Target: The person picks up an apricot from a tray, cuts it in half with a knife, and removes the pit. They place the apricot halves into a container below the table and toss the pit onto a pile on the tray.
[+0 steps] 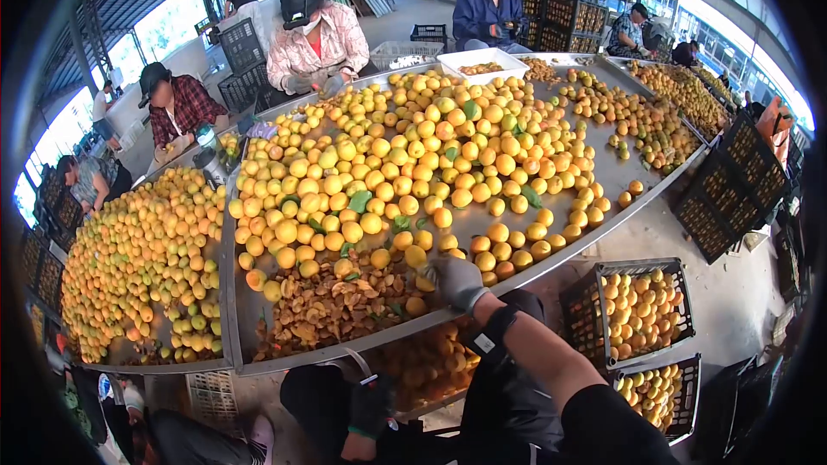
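Note:
My right hand (457, 282), in a grey glove, reaches onto the metal sorting table. Its fingers curl over a yellow apricot (424, 282) at the edge of the fruit heap; the fingertips are partly hidden. Low in front of my body, below the table edge, my left hand (370, 406) wears a dark glove and is closed around a small knife (362, 367), its thin blade pointing up. Between the hands, on the table, lies a pile of split brownish-orange apricot pieces (332, 308). Behind it spreads a large heap of whole apricots (370, 168) with some green leaves.
A raised metal rim (568, 251) borders the table. Crates of apricots (642, 314) stand on the floor at right, and more fruit sits under the table. Opposite, several people work around the tables; a white tray (484, 65) rests at the far edge. Another apricot heap (146, 263) lies left.

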The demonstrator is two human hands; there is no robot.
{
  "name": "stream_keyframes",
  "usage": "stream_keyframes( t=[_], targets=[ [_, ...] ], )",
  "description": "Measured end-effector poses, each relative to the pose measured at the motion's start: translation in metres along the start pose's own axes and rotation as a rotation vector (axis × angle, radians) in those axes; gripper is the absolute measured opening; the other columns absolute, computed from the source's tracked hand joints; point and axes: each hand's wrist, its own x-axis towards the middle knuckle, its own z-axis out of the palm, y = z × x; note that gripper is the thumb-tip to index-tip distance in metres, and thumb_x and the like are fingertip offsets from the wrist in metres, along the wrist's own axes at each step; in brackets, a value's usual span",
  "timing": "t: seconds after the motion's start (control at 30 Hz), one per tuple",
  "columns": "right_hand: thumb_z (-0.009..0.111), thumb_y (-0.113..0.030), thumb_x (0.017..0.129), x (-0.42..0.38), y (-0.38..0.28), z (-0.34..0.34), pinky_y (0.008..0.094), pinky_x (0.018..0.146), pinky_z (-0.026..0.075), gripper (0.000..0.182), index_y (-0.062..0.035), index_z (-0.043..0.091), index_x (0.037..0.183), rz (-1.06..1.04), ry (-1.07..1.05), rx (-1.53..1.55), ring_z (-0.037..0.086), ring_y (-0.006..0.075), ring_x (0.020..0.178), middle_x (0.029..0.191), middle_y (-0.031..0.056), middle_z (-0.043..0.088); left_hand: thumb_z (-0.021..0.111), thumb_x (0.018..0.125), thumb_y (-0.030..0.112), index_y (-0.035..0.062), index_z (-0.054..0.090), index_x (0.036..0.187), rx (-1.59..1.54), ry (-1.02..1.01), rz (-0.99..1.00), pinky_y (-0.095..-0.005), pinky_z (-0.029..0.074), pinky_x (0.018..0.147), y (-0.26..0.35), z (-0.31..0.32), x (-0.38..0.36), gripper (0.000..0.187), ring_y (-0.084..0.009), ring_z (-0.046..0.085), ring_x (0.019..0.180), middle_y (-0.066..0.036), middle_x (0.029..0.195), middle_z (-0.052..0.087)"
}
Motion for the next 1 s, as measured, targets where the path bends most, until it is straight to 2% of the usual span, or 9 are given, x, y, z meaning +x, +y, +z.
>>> stream_keyframes(
  t=[0.13, 0.2, 0.3, 0.4, 0.6, 0.67, 0.83, 0.93, 1.0],
  targets=[
    [0.057, -0.038, 0.091, 0.023, 0.007, 0.013, 0.0374, 0.083, 0.05, 0.037, -0.0096, 0.063, 0.114, 0.226, 0.119, 1.403, 0.06, 0.0267, 0.102, 0.113, 0.0119, 0.062, 0.063, 0.09, 0.018, 0.0134, 0.056, 0.082, -0.307, -0.164, -0.14, -0.0225, 0.037, 0.041, -0.011, -0.016, 0.008, 0.011, -0.0097, 0.047, 0.045, 0.003, 0.059, 0.048],
    [0.061, -0.03, 0.09, 0.038, 0.053, 0.022, 0.0273, 0.082, 0.049, 0.048, -0.002, 0.049, 0.128, -0.724, 0.422, 0.022, 0.056, 0.0132, 0.099, 0.109, 0.0045, 0.06, 0.063, 0.089, 0.018, 0.0134, 0.056, 0.082, -0.145, -0.133, -0.08, -0.0222, 0.038, 0.042, -0.013, -0.018, 0.007, 0.011, -0.0095, 0.047, 0.047, 0.003, 0.061, 0.048],
    [0.059, -0.018, 0.088, 0.013, 0.019, -0.01, 0.0318, 0.085, 0.05, 0.032, -0.0043, 0.059, 0.117, -0.007, -0.139, 0.954, 0.06, 0.0198, 0.092, 0.105, 0.008, 0.062, 0.063, 0.089, 0.017, 0.0125, 0.056, 0.083, -0.212, -0.163, -0.112, -0.022, 0.038, 0.043, -0.014, -0.015, 0.009, 0.01, -0.0089, 0.049, 0.05, 0.004, 0.063, 0.049],
    [0.063, -0.025, 0.089, 0.025, 0.028, 0.025, 0.0309, 0.075, 0.048, 0.034, 0.004, 0.062, 0.107, -0.026, 0.175, 0.584, 0.064, 0.0209, 0.085, 0.098, 0.0164, 0.067, 0.063, 0.089, 0.016, 0.0116, 0.057, 0.084, -0.103, -0.201, 0.045, -0.0215, 0.038, 0.043, -0.009, -0.004, 0.002, 0.009, -0.0084, 0.05, 0.051, 0.003, 0.065, 0.051],
    [0.059, -0.03, 0.092, 0.045, 0.032, 0.029, 0.0296, 0.073, 0.048, 0.036, 0.0044, 0.063, 0.102, 0.156, 0.046, 0.742, 0.062, 0.0195, 0.082, 0.09, 0.0153, 0.067, 0.064, 0.088, 0.016, 0.0092, 0.059, 0.084, -0.179, -0.061, -0.028, -0.0219, 0.037, 0.042, -0.006, 0.003, -0.001, 0.009, -0.0094, 0.051, 0.05, 0.002, 0.065, 0.053],
    [0.064, -0.022, 0.089, 0.044, 0.03, 0.025, 0.0274, 0.073, 0.048, 0.028, 0.0032, 0.062, 0.099, -0.1, 0.142, 1.487, 0.061, 0.02, 0.085, 0.093, 0.0156, 0.064, 0.063, 0.089, 0.017, 0.0084, 0.06, 0.082, 0.075, -0.072, 0.03, -0.0226, 0.035, 0.04, -0.003, 0.005, -0.003, 0.011, -0.0095, 0.049, 0.046, 0.001, 0.061, 0.052],
    [0.063, -0.007, 0.083, 0.03, 0.014, -0.03, 0.0273, 0.076, 0.048, 0.028, 0.001, 0.058, 0.109, -0.233, 0.0, 0.476, 0.061, 0.0196, 0.089, 0.097, 0.0103, 0.064, 0.063, 0.09, 0.018, 0.0079, 0.06, 0.083, 0.019, -0.066, -0.005, -0.0231, 0.033, 0.038, 0.0, 0.01, -0.004, 0.013, -0.0092, 0.046, 0.043, 0.002, 0.058, 0.051],
    [0.063, -0.007, 0.083, 0.04, 0.018, -0.018, 0.03, 0.079, 0.048, 0.032, -0.0005, 0.058, 0.114, 0.151, -0.074, 0.181, 0.061, 0.022, 0.091, 0.1, 0.011, 0.065, 0.063, 0.09, 0.019, 0.0074, 0.061, 0.086, 0.024, -0.074, -0.029, -0.0231, 0.033, 0.038, 0.0, 0.009, -0.004, 0.013, -0.009, 0.046, 0.042, 0.002, 0.058, 0.051],
    [0.06, -0.007, 0.083, 0.048, 0.034, 0.011, 0.0321, 0.083, 0.049, 0.034, -0.0017, 0.059, 0.116, -0.026, 0.308, 1.005, 0.062, 0.0253, 0.095, 0.103, 0.0142, 0.065, 0.064, 0.09, 0.02, 0.0072, 0.062, 0.087, 0.017, -0.08, -0.047, -0.0231, 0.033, 0.038, 0.0, 0.008, -0.004, 0.013, -0.0089, 0.046, 0.042, 0.002, 0.058, 0.051]
  ],
)
